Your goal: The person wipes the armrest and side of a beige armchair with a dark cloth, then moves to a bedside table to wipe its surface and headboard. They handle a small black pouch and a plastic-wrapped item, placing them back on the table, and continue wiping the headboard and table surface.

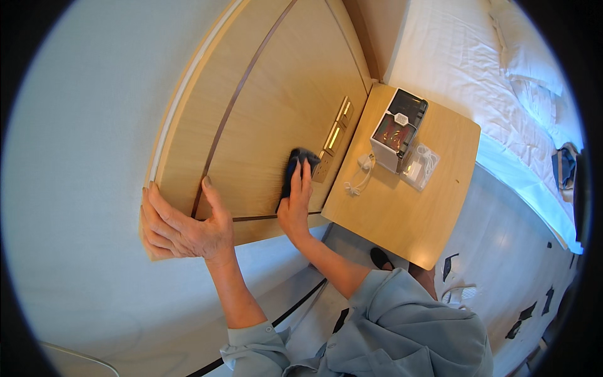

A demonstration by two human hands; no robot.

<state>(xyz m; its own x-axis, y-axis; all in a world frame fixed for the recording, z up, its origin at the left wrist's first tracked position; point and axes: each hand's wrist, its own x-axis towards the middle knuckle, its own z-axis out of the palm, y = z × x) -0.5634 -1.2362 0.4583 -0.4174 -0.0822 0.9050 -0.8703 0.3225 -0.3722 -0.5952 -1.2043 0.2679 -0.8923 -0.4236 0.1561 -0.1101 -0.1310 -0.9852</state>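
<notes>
A light wood-veneer headboard panel (278, 94) with dark inlay strips stands against the wall. My left hand (188, 226) rests on its near corner, the thumb on the face and the fingers spread along the outer edge. A dark cloth (293, 172) is held in my right hand (296, 207), flat against the panel's face. The cloth looks blurred along its left side. Just beyond it, a socket plate (322, 167) and a switch plate with a lit strip (333, 139) are set in a row into the panel.
A wooden bedside table (433, 226) adjoins the panel. On it stand a box with dark compartments (396, 129), a clear case with a white cable (420, 167) and a white plug with cord (365, 162). A white-covered bed (452, 56) lies beyond. Dark scraps (520, 315) litter the floor.
</notes>
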